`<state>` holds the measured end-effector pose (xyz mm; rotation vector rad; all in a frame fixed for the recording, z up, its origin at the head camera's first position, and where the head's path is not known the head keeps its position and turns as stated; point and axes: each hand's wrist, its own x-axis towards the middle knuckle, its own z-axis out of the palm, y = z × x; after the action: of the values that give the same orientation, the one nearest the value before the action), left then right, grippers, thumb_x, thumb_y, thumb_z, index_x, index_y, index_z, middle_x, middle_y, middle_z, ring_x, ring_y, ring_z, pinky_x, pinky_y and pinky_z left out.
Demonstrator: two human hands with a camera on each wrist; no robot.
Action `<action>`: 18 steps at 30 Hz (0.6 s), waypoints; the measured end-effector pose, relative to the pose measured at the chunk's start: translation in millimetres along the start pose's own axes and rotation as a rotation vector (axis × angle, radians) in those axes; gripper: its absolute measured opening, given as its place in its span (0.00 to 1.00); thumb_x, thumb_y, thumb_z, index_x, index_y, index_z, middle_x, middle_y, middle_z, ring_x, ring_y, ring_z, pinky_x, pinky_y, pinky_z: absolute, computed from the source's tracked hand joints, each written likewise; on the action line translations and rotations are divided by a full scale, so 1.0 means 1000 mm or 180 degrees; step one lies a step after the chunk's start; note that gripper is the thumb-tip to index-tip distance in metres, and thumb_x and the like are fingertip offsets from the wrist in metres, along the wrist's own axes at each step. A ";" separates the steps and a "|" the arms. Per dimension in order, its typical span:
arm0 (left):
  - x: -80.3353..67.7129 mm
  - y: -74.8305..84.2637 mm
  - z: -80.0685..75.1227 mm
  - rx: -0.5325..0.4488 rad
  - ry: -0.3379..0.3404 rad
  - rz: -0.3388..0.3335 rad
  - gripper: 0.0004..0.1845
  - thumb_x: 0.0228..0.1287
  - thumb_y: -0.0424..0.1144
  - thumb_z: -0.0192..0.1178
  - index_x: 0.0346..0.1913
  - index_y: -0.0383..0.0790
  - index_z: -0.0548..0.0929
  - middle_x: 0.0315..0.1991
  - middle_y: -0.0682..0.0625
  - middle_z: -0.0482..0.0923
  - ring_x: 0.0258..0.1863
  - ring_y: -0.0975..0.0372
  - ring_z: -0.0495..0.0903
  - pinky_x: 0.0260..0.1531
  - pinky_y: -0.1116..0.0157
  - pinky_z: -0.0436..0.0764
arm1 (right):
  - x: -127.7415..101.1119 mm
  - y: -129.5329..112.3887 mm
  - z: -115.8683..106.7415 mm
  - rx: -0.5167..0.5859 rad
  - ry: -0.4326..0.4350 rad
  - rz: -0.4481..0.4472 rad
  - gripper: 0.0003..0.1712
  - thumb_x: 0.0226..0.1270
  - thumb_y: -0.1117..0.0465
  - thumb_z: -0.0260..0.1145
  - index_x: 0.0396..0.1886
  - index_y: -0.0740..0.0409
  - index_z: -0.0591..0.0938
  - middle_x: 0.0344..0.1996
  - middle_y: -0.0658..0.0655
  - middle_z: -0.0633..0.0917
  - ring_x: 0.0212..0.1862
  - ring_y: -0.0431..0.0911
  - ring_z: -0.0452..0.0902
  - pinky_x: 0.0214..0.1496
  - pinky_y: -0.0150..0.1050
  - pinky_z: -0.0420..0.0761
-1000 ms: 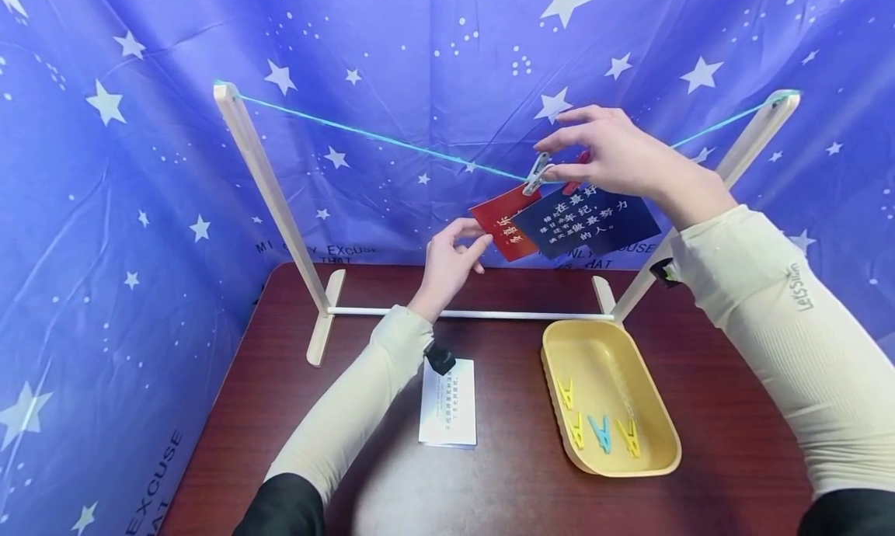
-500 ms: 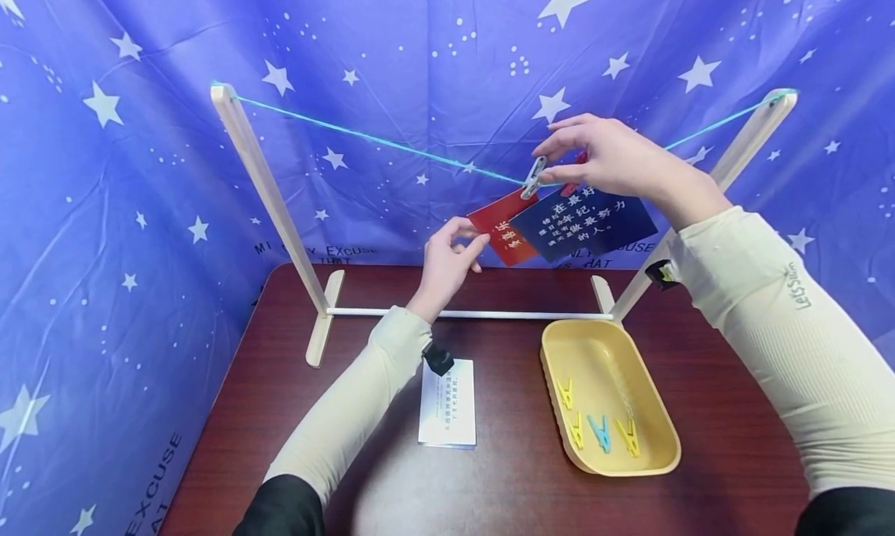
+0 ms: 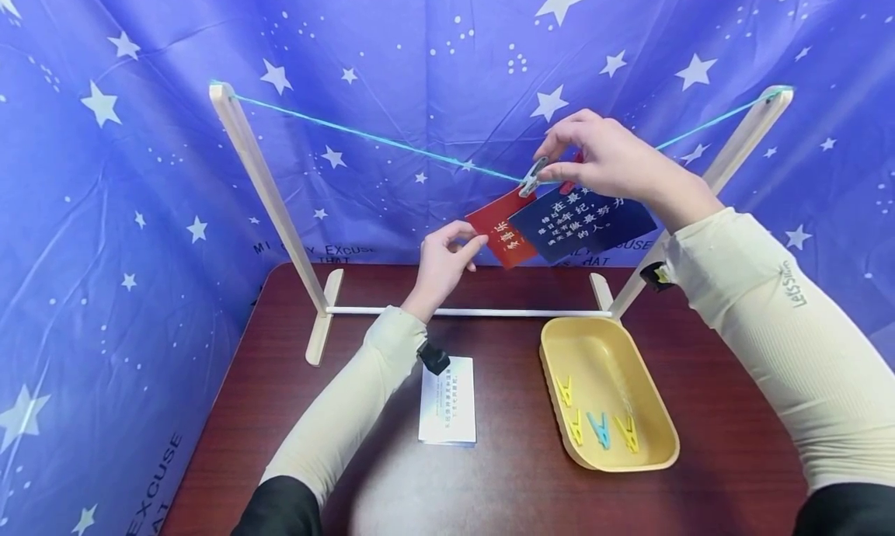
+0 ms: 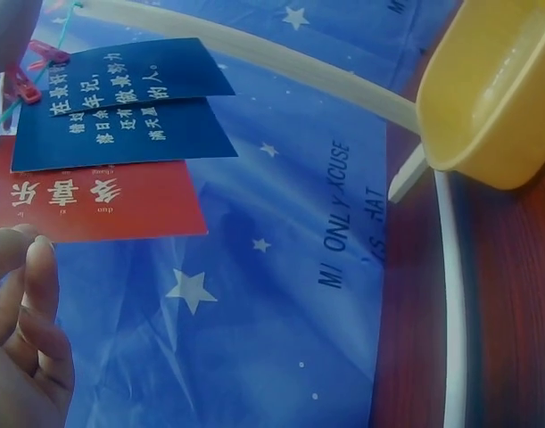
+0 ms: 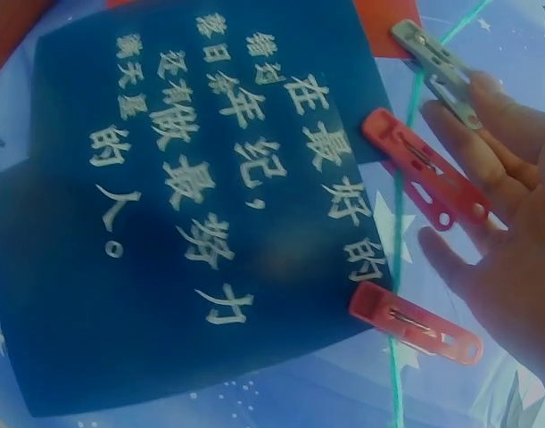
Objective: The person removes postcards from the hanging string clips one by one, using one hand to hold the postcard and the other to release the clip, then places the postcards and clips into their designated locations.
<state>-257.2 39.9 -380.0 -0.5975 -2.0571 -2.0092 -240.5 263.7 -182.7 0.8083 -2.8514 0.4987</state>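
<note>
Nearest on the dark wooden bench (image 3: 503, 482), toward its front edge, a white card (image 3: 447, 412) lies flat, its small print too fine to read and its upper corner covered by the black strap at the left wrist. Just right of it a yellow tray (image 3: 646, 458) holds three yellow clothespins and one blue clothespin (image 3: 598, 429).

Further back, the left hand (image 3: 442, 262) pinches the lower left corner of a red card (image 3: 498, 227) between thumb and curled fingers; in the left wrist view only the fingertips show at the frame's edge. A dark blue card (image 3: 583, 221) overlaps the red card's right part and hides its lettering there.

Above, a teal string (image 3: 363, 136) runs between the posts of a wooden frame (image 3: 269, 186) standing toward the bench's far edge. The right hand (image 3: 608, 159) grips a grey clothespin (image 3: 533, 176) at the string over the red card's top. Two red clothespins (image 5: 424, 165) hold the blue card; from the head they are almost wholly hidden behind that hand. A star-printed blue cloth (image 3: 140, 171) closes the background.
</note>
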 end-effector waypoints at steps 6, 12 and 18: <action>-0.002 0.003 -0.004 -0.0029 -0.0006 -0.0028 0.07 0.67 0.32 0.71 0.42 0.30 0.86 0.37 0.39 0.87 0.15 0.65 0.78 0.26 0.58 0.84 | -0.002 0.000 0.007 -0.0024 0.0346 -0.0120 0.05 0.69 0.64 0.74 0.41 0.61 0.88 0.48 0.62 0.82 0.50 0.53 0.72 0.45 0.48 0.73; -0.003 0.003 -0.006 -0.0015 0.0002 -0.0032 0.07 0.66 0.32 0.71 0.42 0.31 0.87 0.37 0.40 0.88 0.15 0.58 0.80 0.24 0.65 0.82 | -0.003 -0.003 0.012 0.0001 0.0583 -0.0176 0.03 0.67 0.67 0.74 0.36 0.63 0.88 0.47 0.63 0.83 0.50 0.54 0.74 0.46 0.49 0.70; -0.004 0.004 -0.007 0.0015 -0.0001 0.0002 0.07 0.66 0.33 0.71 0.41 0.32 0.87 0.36 0.41 0.88 0.15 0.59 0.79 0.24 0.60 0.83 | -0.007 -0.006 0.014 0.0031 0.0815 -0.0199 0.03 0.65 0.69 0.75 0.34 0.64 0.88 0.46 0.64 0.82 0.48 0.54 0.73 0.46 0.48 0.69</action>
<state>-252.7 32.6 -377.5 -0.5974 -2.0608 -2.0036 -231.9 257.7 -195.6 0.7711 -2.5840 0.5637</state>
